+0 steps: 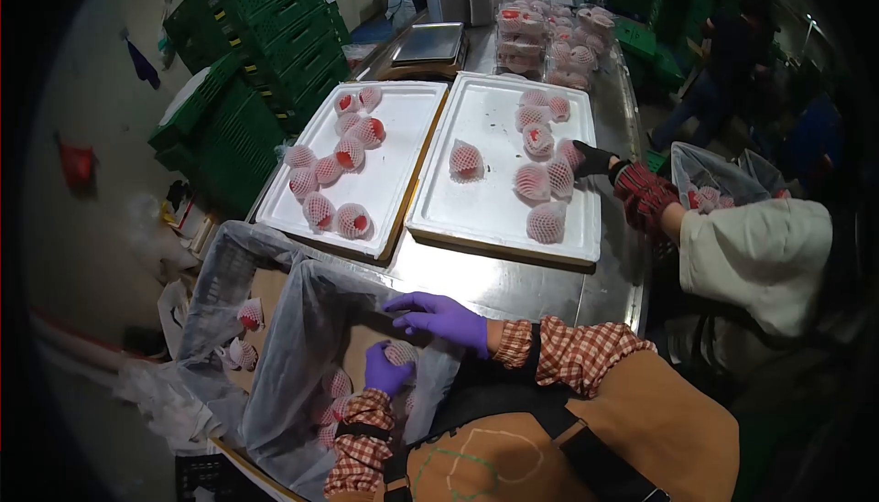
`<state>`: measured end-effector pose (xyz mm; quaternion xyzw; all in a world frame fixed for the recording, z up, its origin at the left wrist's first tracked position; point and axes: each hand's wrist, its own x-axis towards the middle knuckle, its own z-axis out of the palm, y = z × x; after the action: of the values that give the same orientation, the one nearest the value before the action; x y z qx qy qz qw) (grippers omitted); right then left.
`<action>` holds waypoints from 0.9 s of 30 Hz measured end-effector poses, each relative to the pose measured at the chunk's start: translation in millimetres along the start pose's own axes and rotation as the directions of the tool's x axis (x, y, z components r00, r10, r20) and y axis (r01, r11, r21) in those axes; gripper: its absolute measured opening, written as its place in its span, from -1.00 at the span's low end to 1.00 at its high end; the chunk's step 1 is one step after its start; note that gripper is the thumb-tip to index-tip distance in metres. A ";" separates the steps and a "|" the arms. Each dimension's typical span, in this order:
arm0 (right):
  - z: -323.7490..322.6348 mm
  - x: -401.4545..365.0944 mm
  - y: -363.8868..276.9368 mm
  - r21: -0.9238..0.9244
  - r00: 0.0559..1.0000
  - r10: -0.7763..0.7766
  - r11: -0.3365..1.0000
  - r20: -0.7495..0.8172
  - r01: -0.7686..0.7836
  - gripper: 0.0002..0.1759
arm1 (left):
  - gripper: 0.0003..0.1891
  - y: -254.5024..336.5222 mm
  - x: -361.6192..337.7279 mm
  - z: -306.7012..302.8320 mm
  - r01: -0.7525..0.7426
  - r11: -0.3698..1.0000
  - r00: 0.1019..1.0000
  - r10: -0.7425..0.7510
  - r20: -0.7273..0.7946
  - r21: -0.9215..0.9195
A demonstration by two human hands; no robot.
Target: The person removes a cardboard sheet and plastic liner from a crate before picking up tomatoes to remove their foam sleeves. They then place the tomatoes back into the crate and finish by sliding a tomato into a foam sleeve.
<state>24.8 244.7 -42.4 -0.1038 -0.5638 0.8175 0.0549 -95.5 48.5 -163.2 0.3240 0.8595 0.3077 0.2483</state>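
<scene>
My left hand (389, 371), in a purple glove, is closed around a round fruit in a white foam net (401, 353), low over the lined crate at my front. My right hand (446, 321), also purple-gloved, hovers just above with its fingers stretched out and nothing in them. Beneath my hands, the crate's grey plastic liner (302, 346) drapes over the walls. Several net-wrapped red fruits (337, 383) lie inside it, partly hidden by my left arm. A few more netted fruits (250, 313) rest in the crate's left section.
Two white foam trays (403, 126) (504, 200) with netted fruits stand on a metal table (513, 284). Another person's black-gloved hand (597, 161) touches a fruit on the right tray. Beyond are a scale (430, 44), packed fruit boxes (522, 39) and stacked green crates (275, 26).
</scene>
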 end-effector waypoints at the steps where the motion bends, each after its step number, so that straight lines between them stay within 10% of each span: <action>1: 4.2 -1.0 5.7 0.006 1.000 -0.003 1.000 -0.002 0.003 -0.58 | -0.23 0.1 -2.5 -14.5 -0.069 0.998 0.994 0.069 -0.087 0.000; 7: 40.5 -0.7 9.8 0.166 0.991 0.137 0.977 0.009 -0.136 -0.43 | -0.27 98.6 -62.5 -100.7 -0.398 0.870 0.769 0.489 -0.411 0.291; 12: 68.1 2.3 3.3 0.455 0.872 0.239 0.776 0.427 -0.436 -0.44 | -0.20 113.6 -94.7 -111.4 -0.539 0.739 0.643 0.671 -0.369 0.404; 18: 90.9 2.0 17.4 0.471 0.969 0.096 0.860 0.229 -0.196 -0.55 | -0.11 113.6 -129.5 -92.1 -0.174 0.909 0.776 0.364 -0.515 0.380; 20: 94.8 2.8 21.6 0.415 0.978 0.072 0.898 0.196 -0.149 -0.56 | -0.04 111.6 -134.4 -81.8 -0.240 0.970 0.817 0.183 -0.546 -0.034; 27: 105.6 -1.9 25.2 -0.143 0.931 -0.307 0.931 0.196 0.337 -0.50 | -0.12 112.2 -133.7 -82.9 -0.239 0.806 0.803 -0.149 -0.577 -0.541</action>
<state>2.9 139.2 -29.5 0.0563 -0.6452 0.7506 0.1309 -12.9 -9.5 1.6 0.1392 0.7454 0.6502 0.0468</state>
